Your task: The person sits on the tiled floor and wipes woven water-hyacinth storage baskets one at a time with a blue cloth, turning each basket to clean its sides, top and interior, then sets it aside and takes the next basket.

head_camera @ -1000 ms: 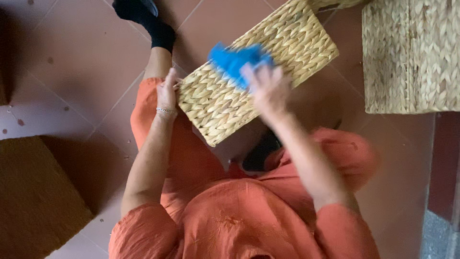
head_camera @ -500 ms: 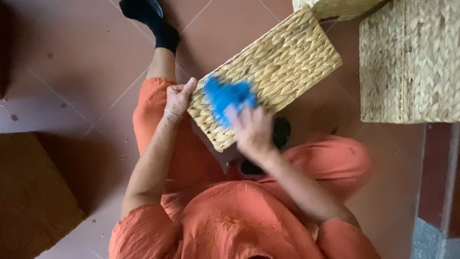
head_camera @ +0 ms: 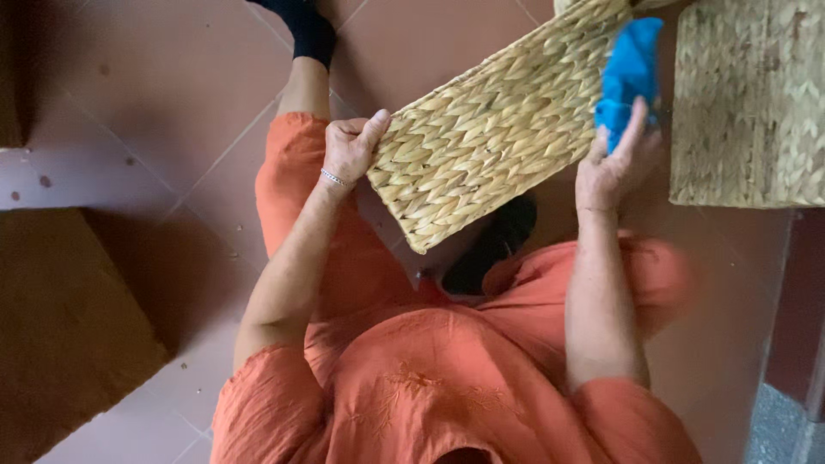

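A flat woven straw basket (head_camera: 498, 129) lies tilted across my lap, its pale plaited side facing up. My left hand (head_camera: 351, 148) grips its near left corner, thumb on top. My right hand (head_camera: 614, 163) holds a bright blue cloth (head_camera: 629, 70) against the basket's right end. I sit in orange clothes, with one leg in a black sock (head_camera: 302, 27) stretched out ahead.
A second woven basket (head_camera: 748, 103) stands on the floor at the right. The floor (head_camera: 155, 94) is reddish-brown tile. A dark brown flat thing (head_camera: 60, 335) lies at the lower left. A grey strip (head_camera: 782, 421) shows at the bottom right.
My right hand has swept the blue cloth from the basket's middle out to its right end. The left hand has kept its grip on the corner.
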A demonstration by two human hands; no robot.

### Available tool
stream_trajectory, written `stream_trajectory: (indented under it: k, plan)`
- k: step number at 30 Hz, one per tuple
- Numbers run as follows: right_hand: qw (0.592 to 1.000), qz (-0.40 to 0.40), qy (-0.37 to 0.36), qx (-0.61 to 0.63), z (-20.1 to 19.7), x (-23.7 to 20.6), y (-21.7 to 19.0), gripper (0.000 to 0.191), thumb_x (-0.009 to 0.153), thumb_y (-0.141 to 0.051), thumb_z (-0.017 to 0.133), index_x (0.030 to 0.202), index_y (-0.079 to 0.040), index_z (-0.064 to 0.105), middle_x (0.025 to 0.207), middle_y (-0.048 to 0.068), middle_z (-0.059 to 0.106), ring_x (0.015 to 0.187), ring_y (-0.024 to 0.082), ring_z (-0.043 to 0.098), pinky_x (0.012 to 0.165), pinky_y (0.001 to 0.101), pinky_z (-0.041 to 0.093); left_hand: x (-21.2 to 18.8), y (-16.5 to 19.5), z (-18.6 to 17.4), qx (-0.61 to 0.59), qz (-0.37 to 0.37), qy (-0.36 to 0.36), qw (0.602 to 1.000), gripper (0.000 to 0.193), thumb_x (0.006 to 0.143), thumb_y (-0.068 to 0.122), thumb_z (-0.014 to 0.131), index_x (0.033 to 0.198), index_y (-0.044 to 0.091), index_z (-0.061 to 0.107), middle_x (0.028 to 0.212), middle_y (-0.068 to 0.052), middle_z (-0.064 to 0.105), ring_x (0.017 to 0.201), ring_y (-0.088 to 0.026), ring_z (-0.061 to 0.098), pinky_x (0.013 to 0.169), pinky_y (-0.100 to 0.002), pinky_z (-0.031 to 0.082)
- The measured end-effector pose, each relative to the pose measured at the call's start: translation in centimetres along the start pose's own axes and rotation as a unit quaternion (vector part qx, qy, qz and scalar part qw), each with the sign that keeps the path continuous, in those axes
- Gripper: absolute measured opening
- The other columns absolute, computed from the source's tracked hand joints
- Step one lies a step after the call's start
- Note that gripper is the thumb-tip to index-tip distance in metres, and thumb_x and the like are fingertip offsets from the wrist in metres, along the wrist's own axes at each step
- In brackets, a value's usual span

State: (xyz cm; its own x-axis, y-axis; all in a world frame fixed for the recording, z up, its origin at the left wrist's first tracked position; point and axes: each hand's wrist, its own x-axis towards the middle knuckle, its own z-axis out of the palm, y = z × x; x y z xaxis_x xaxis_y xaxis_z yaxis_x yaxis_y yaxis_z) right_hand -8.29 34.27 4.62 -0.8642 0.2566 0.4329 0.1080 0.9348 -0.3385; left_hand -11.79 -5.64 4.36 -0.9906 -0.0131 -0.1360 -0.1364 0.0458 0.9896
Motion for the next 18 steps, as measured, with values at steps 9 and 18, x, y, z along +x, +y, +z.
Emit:
stream_trajectory:
  k: [9, 18]
  plan:
    - [0.689, 0.374, 0.059, 0.618, 2.7, -1.3, 5.1, 0.052, 0.105, -0.017, 0.063, 0.151, -0.014, 0.042, 0.147, 0.011, 0.056, 0.13, 0.031, 0.06, 0.109, 0.0483, 0.055, -4.8, 6.1, 5.0, 0.286, 0.406, -0.007, 0.868, 0.042, 0.104, 0.031, 0.072, 0.066, 0.014, 0.068, 0.063, -0.002, 0.061, 0.059, -0.022, 0.055, 0.07, -0.04, 0.044]
    - [0.887, 0.213, 0.057, 0.406, 4.9, -1.9, 1.7, 0.046, 0.112, -0.018, 0.062, 0.155, -0.011, 0.047, 0.151, 0.015, 0.057, 0.136, 0.036, 0.056, 0.117, 0.049, 0.043, -8.6, -4.5, 4.5, 0.441, 0.385, -0.093, 0.806, 0.037, 0.09, 0.042, 0.079, 0.068, 0.015, 0.064, 0.066, -0.001, 0.06, 0.069, -0.021, 0.057, 0.076, -0.04, 0.041]
